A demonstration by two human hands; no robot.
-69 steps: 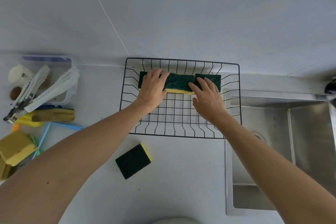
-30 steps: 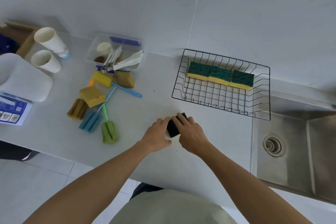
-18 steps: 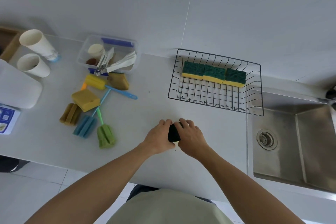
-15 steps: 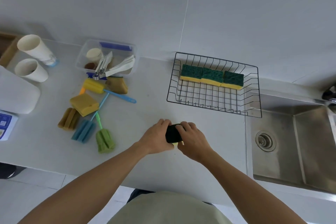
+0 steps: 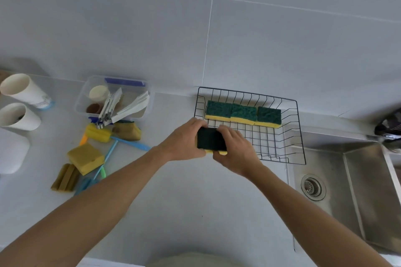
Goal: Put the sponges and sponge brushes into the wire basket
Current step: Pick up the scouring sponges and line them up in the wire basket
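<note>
The person holds a green-and-yellow sponge (image 5: pixel 211 141) between both hands at the near left corner of the wire basket (image 5: pixel 300 136). The left hand (image 5: pixel 184 142) grips its left end with curled fingers, and the right hand (image 5: pixel 235 149) grips its right end, with the thumb under the yellow edge. The sponge's dark green face points up.

The basket stands on the grey counter (image 5: pixel 184 197) against the tiled wall (image 5: pixel 217 28), just left of the steel sink (image 5: pixel 351 182). Three sponges (image 5: pixel 244 112) lie side by side along its far wall, green faces up and touching one another. The rest of the basket floor shows bare wire.

More sponges and brushes lie well to the left on the counter. A yellow sponge block (image 5: pixel 85 158) sits beside a ribbed olive sponge (image 5: pixel 65 179). A yellow brush head (image 5: pixel 97 133) lies near a brown sponge (image 5: pixel 127 131), and a blue handle (image 5: pixel 130 143) runs between them. A second, lighter blue handle (image 5: pixel 109 154) crosses below it, and a green tip (image 5: pixel 103 172) shows near the left forearm.

Behind these stands a clear plastic box (image 5: pixel 114 97) holding tongs (image 5: pixel 108 108) and white utensils. Two white cups (image 5: pixel 18 104) stand at the far left edge.
</note>
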